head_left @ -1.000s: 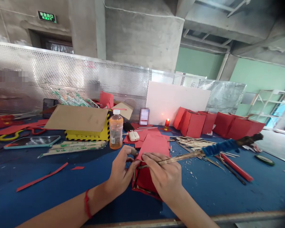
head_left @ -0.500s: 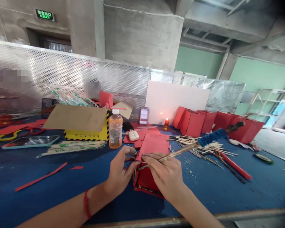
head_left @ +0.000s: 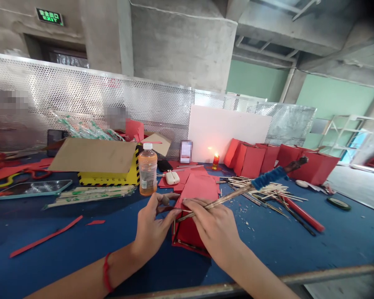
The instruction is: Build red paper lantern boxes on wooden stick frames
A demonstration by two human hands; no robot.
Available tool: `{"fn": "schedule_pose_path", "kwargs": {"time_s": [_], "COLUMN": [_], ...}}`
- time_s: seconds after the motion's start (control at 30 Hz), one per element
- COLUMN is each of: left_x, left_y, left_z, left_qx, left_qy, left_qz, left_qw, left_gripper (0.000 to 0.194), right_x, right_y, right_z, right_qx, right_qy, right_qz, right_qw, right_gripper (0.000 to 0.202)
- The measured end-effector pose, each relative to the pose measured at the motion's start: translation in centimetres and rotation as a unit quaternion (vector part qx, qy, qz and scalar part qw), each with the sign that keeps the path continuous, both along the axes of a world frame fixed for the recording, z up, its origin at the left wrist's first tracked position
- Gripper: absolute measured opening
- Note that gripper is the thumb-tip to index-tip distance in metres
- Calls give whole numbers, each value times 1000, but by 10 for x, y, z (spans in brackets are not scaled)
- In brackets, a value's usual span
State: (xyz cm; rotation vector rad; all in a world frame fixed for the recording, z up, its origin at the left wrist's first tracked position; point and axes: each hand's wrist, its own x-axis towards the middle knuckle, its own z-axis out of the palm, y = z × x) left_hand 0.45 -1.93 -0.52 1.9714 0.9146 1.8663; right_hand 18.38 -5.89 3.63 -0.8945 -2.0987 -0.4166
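Note:
A red paper box (head_left: 190, 238) with thin sticks along its edges lies in front of me, its near side open. My left hand (head_left: 151, 230) is closed in a pinch at the box's left upper edge. Across the top of the box, my right hand (head_left: 222, 228) rests with its fingertips pressing the red paper. Tucked in the right hand is a wooden stick (head_left: 232, 195) with blue wrapping and a dark far end, pointing up to the right. Its near tip lies at the box edge, close to the left thumb. The fingers partly hide the join between them.
A bottle of orange drink (head_left: 148, 170), a yellow box (head_left: 106, 177) and a phone (head_left: 33, 189) stand or lie to the left. A lit red candle (head_left: 216, 161) burns at the back. Several red paper boxes (head_left: 318, 166), loose sticks (head_left: 274, 191) and a red rod (head_left: 303, 214) are on the right.
The whole view has swung slightly to the right, so everything sits further left. Both hands keep almost the same hold on the box and stick.

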Motion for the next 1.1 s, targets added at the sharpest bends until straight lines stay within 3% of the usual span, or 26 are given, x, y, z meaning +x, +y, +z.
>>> {"fn": "schedule_pose_path", "kwargs": {"time_s": [0.23,0.5,1.1], "left_x": [1,2,-3], "left_y": [4,4,-1], "left_z": [-3,-4,-5], "left_qx": [-16,-35,-58], "left_qy": [4,4,26], "left_qz": [-9,-11,-17], "left_qw": [1000,999,998], "left_gripper": [28,30,28], "right_x": [-1,-5,-5], "right_y": [4,11,10], "right_z": [-5,-12,-7], "right_qx": [-75,-86,3], "right_qy": [-14,6,19], "right_qz": [-13,-68,3], "right_qw": [997,994,1000], "right_gripper": [44,45,40]}}
